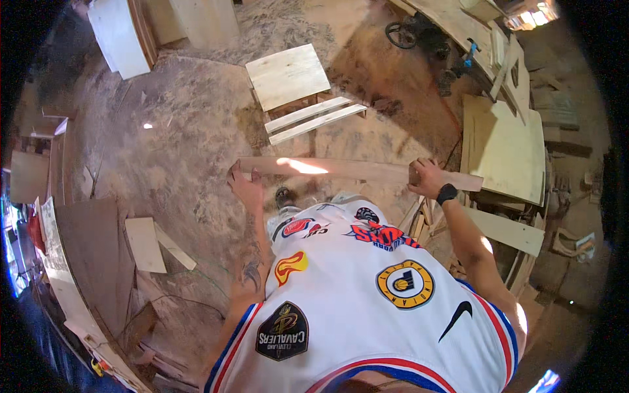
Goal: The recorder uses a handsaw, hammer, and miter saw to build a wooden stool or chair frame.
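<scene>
A long, narrow wooden board (pixel 360 169) lies crosswise in front of my body, with a bright patch of sunlight on its left half. My left hand (pixel 246 185) is closed around the board's left end. Toward the other end, my right hand (pixel 428 177) grips it from above, and a short length sticks out past that hand. A dark watch (pixel 447 193) is on my right wrist. Beyond the board, a plywood panel (pixel 288 76) rests low over the floor, and two pale wooden strips (pixel 318 120) lie side by side just nearer than it.
Sawdust covers the floor (pixel 190 124). Plywood sheets (pixel 508 147) and loose offcuts stand to my right, below a bench with a blue clamp-like tool (pixel 470 54). Upright panels (pixel 121 36) stand far left. Two offcuts (pixel 147 244) lie at left beside a brown sheet (pixel 88 255).
</scene>
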